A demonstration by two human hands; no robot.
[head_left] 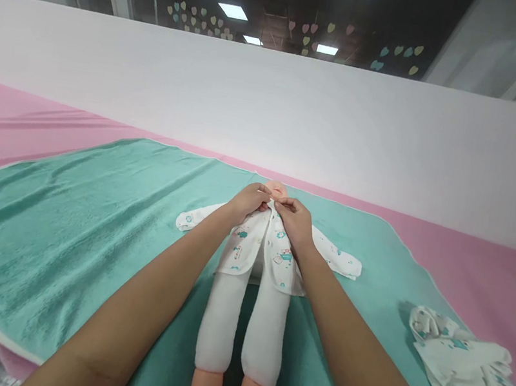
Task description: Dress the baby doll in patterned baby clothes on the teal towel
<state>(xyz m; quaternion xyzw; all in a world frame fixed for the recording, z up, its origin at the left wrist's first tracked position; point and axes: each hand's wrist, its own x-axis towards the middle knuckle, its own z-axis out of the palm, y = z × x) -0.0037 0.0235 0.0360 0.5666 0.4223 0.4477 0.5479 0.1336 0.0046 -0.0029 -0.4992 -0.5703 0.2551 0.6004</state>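
A baby doll (245, 321) lies on its back on a teal towel (86, 224), head away from me, bare feet toward me. It wears white leggings and a white printed baby shirt (277, 255) whose front hangs open at the bottom. My left hand (249, 201) and my right hand (295, 222) meet at the shirt's neckline just under the doll's chin. Both hands pinch the two front edges of the shirt together there. The doll's sleeves spread out to either side.
The towel lies on a pink padded surface (471, 266). A crumpled white printed garment (468, 376) rests on the towel's right edge. A long white wall (271, 110) runs behind. The towel's near left edge hangs over a dark floor.
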